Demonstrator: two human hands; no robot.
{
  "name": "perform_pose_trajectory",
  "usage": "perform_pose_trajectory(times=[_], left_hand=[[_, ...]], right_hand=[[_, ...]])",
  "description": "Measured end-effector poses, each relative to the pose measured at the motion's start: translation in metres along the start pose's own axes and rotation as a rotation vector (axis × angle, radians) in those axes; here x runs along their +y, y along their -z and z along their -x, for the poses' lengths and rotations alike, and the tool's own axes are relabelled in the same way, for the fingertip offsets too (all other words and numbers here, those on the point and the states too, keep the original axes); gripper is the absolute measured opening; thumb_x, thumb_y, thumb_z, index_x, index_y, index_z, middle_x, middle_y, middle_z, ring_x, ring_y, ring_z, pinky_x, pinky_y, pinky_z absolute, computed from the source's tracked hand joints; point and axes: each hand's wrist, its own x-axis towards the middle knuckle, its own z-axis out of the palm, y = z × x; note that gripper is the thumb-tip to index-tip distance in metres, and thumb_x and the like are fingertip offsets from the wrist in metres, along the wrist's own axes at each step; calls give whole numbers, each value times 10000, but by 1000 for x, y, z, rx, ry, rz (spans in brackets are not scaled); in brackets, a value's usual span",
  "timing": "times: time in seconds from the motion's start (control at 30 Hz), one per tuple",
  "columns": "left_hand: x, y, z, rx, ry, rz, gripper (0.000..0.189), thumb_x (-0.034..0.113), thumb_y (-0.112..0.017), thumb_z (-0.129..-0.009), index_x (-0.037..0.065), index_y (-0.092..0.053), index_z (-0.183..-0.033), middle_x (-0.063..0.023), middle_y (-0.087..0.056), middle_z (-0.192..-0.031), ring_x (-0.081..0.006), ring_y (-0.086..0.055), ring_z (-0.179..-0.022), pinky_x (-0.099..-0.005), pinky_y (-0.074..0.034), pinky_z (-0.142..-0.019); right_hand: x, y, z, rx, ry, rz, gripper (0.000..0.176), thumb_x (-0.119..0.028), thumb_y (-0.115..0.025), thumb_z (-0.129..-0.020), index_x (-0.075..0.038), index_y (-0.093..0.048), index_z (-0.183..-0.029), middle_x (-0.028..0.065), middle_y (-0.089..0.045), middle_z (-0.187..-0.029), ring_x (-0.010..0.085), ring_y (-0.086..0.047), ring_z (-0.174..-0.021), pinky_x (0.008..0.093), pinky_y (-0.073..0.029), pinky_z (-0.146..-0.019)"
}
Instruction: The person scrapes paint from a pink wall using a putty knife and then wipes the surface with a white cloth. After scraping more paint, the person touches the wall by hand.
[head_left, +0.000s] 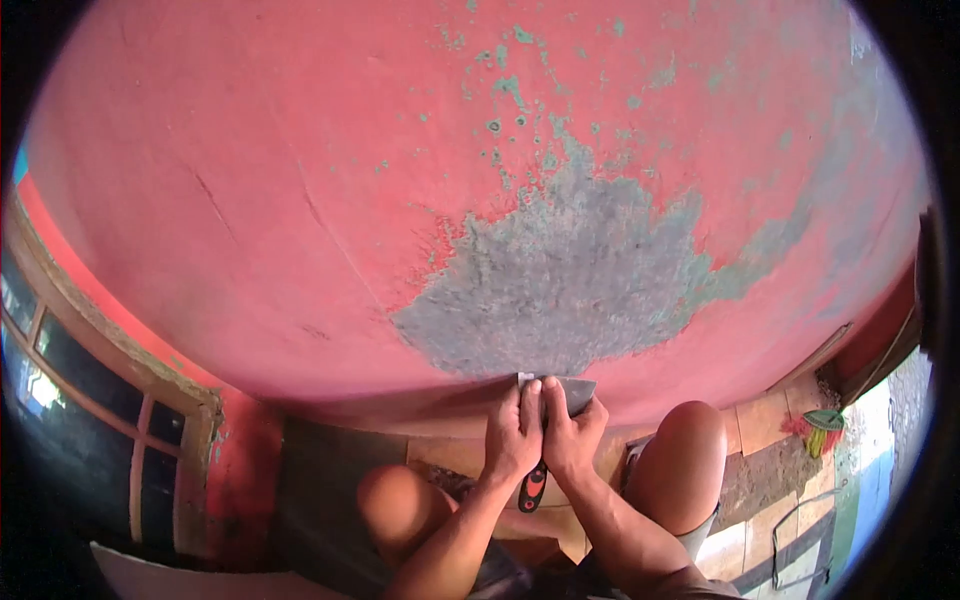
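Note:
Both hands grip one scraper (534, 490) with a wide metal blade and a red-and-black handle. My left hand (512, 440) wraps it from the left, thumb pointing up along it. From the other side my right hand (574, 436) closes round it, its thumb pressed beside the left one. The blade's top edge lies right at the lower part of the pink wall (300, 250), just under a large bare grey patch (570, 270). Ragged paint edges and small green flecks surround that patch. The handle end hangs below my wrists.
My bent knees (685, 465) rise on either side of my arms. A wood-framed window (90, 400) is at the left. Tan floor tiles (765, 422) run along the wall's foot, with a green-and-red bristly object (822, 430) at the right.

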Motion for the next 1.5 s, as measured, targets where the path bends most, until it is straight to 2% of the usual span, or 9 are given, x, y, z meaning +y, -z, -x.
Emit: perform_pose_trajectory(times=[0.17, 0.27, 0.3, 0.47, 0.93, 1.0, 1.03, 1.43, 1.5], left_hand=[[-33, -9, 9, 6, 8, -53, 387, 318, -452, -1075, -31, -614, -1032, -194, -651, -853, -239, -634, -805, -380, -496, -748], [-1, -1, 0, 0, 4, 42, 379, 302, -462, -1065, -39, -626, -1038, -282, -661, -937, -454, -656, -898, -453, -507, -743], [6, 1, -1, -7, 52, 36, 379, 297, -458, -1064, -42, -626, -1043, -287, -661, -941, -464, -651, -910, -456, -507, -747], [-30, -7, 10, 27, 37, -33, 385, 301, -451, -1066, -41, -629, -1066, -273, -671, -959, -449, -659, -922, -458, -508, -764], [-14, -2, -1, -14, 22, 68, 391, 314, -456, -1067, -39, -623, -1054, -272, -667, -928, -436, -669, -916, -453, -506, -744], [-25, -8, 6, 62, -29, -47, 409, 337, -432, -1082, -19, -616, -1002, -120, -644, -816, -162, -589, -786, -358, -484, -724], [-24, -4, 7, 8, 41, -41, 390, 311, -453, -1067, -41, -622, -1044, -275, -667, -938, -450, -661, -925, -456, -503, -747], [2, 1, 0, -6, 75, 27, 410, 330, -451, -1064, -41, -624, -1048, -277, -666, -954, -455, -655, -931, -453, -505, -756], [-25, -4, 3, -17, 12, 14, 397, 328, -440, -1076, -24, -620, -1040, -183, -659, -894, -273, -631, -867, -398, -495, -748]], right_hand=[[19, 1, 8, 9, 2, -45, 272, -191, -687, -954, 44, -672, -818, 0, -653, -736, 75, -542, -681, 286, -474, -599], [0, -1, 3, 2, 7, -34, 270, -184, -685, -954, 46, -672, -812, -5, -648, -723, 74, -539, -672, 290, -474, -592], [-3, 1, 0, -15, 4, 4, 274, -191, -690, -952, 51, -675, -823, 15, -661, -731, 75, -550, -689, 292, -483, -608], [22, 3, 6, -24, -8, -4, 298, -211, -700, -945, 60, -667, -823, 50, -673, -725, 70, -559, -712, 289, -490, -628], [-5, 4, -1, -67, 3, 52, 317, -212, -701, -941, 78, -654, -822, 54, -659, -694, 74, -558, -702, 296, -494, -620], [6, 1, 4, -9, 26, 33, 321, -210, -698, -944, 79, -649, -812, 56, -655, -687, 70, -546, -691, 291, -485, -604], [4, 0, 6, -9, 13, 16, 326, -212, -697, -945, 79, -645, -807, 59, -653, -683, 71, -542, -687, 293, -483, -600], [-30, -1, 4, -6, 0, 16, 311, -201, -698, -939, 81, -652, -816, 67, -650, -681, 79, -543, -684, 306, -483, -605], [-6, 5, 3, -23, -5, 90, 291, -194, -700, -937, 75, -666, -831, 55, -667, -708, 79, -560, -702, 300, -492, -624]])
